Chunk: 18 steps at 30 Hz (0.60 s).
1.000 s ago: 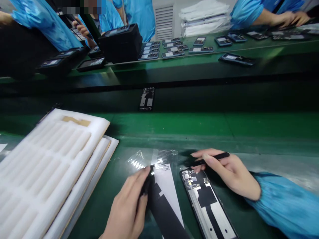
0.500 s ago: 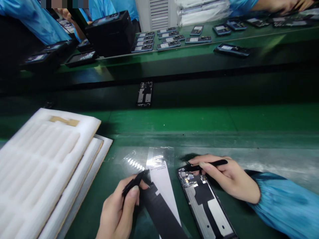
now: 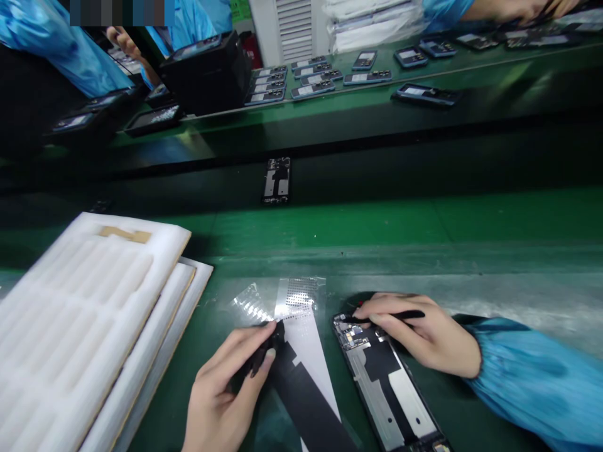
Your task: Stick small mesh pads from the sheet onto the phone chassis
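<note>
My right hand [image 3: 424, 336] is closed on slim black tweezers [image 3: 407, 314], their tip at the top end of an opened phone [image 3: 377, 383]. Small circuit parts and silver and black inner plates show in that phone, which lies lengthwise before me. My left hand [image 3: 228, 383] pinches a black piece [image 3: 262, 356], partly hidden by the fingers; I cannot make out its kind. Just right of that hand lies a black sheet [image 3: 306, 395] with a notched edge, over a white sheet [image 3: 311, 342]. Clear films [image 3: 301, 292] with rows of small dots lie at the far end.
White foam trays [image 3: 94, 301] are stacked on the left. Another opened phone [image 3: 277, 181] lies on the dark strip ahead. On the raised shelf beyond are several phones [image 3: 367, 77], a black box [image 3: 207, 75] and plastic-wrapped packs [image 3: 377, 25]. People in blue sleeves [image 3: 70, 44] work there.
My left hand has turned, its fingers extending further over the black piece. The right hand and tweezers have shifted slightly left at the phone's top end. The whole view has moved a little.
</note>
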Each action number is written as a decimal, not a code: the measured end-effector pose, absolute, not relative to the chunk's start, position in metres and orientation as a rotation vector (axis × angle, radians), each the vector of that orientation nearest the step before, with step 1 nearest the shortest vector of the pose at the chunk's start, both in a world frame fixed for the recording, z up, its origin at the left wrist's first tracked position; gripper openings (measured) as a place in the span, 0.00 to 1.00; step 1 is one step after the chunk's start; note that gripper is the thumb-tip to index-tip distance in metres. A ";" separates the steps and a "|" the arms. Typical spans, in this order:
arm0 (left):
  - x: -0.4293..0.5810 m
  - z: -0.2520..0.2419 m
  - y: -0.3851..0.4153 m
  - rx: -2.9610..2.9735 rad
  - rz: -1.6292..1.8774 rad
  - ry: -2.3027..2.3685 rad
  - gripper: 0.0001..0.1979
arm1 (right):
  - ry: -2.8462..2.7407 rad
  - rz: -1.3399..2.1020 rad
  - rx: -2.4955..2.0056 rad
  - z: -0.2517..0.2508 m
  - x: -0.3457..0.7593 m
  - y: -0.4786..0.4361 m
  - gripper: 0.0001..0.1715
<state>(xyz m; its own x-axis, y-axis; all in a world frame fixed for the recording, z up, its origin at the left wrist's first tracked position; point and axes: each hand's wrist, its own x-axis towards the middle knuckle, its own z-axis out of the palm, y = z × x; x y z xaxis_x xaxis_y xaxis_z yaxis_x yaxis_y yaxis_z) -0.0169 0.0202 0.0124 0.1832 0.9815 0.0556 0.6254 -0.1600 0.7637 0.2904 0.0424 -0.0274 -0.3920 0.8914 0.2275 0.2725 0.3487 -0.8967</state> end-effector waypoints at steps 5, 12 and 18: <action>0.008 0.005 -0.005 2.332 0.688 1.247 0.20 | -2.018 0.879 -0.653 -0.031 0.296 0.046 0.15; 0.083 0.002 -0.061 2.848 0.356 0.995 0.26 | -1.415 1.166 -1.111 -0.032 0.313 0.050 0.21; 0.099 -0.001 -0.070 2.893 0.229 0.956 0.26 | -1.357 1.333 -1.067 -0.032 0.330 0.045 0.25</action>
<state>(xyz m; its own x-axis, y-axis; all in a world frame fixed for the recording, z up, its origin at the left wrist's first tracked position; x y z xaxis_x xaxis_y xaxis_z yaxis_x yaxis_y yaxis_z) 0.0990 -0.0703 -0.0008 0.7933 0.5979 0.1151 0.5850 -0.8008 0.1281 0.3300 0.0452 -0.0317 -0.1967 0.9796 0.0401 -0.0221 0.0364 -0.9991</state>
